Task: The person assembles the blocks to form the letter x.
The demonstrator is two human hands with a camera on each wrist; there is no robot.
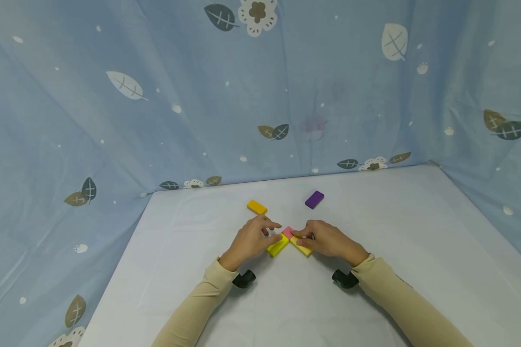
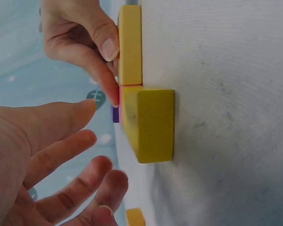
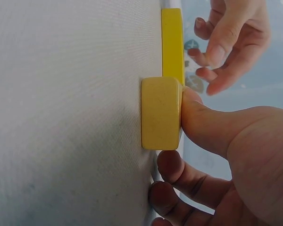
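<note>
Three blocks meet in the middle of the table: a bright yellow block [image 1: 278,246], a pale yellow block [image 1: 302,247] and a pink block [image 1: 288,233] at the tip between them. My right hand [image 1: 327,238] holds the pale yellow block, thumb on its top face and other fingers curled by its outer side, as the right wrist view shows. Its index fingertip touches the pink block. Beside the bright yellow block hovers my left hand [image 1: 253,240], fingers loosely spread and holding nothing. In the left wrist view a gap shows between that hand and the bright yellow block [image 2: 155,126].
An orange-yellow block [image 1: 257,207] lies just beyond my left hand. Farther back on the right is a purple block [image 1: 314,199]. The white-covered table [image 1: 278,308] ends at a blue patterned curtain [image 1: 226,96] behind and at both sides.
</note>
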